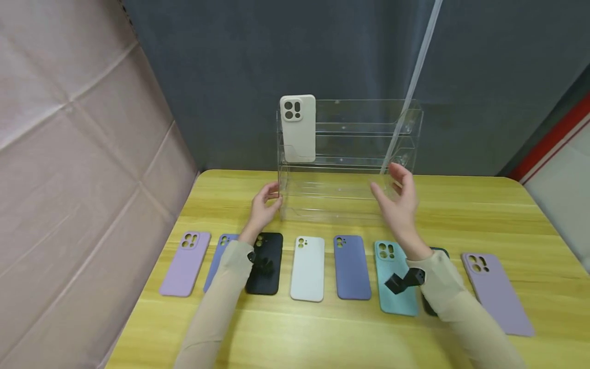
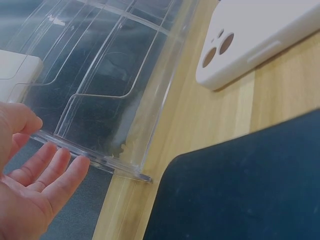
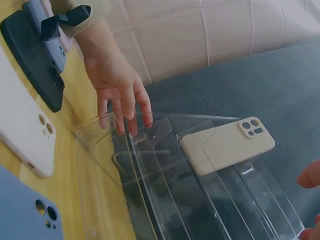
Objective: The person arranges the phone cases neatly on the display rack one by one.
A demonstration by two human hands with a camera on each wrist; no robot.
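A clear, tiered acrylic display rack stands at the back of the table. A white phone case leans upright in its top left tier, camera cutouts upward. At the rack's left side, my left hand has its fingertips right at the edge panel, fingers loosely bent. In the left wrist view, the fingers are spread along that side. Beside the rack's right end, my right hand is raised with thumb and fingers apart, holding nothing. In the right wrist view only some of its fingertips show.
In front of the rack lies a row of phone cases: lilac, blue, black, white, blue-violet, teal, a dark one under my right forearm, and mauve. A dark curtain hangs behind the table.
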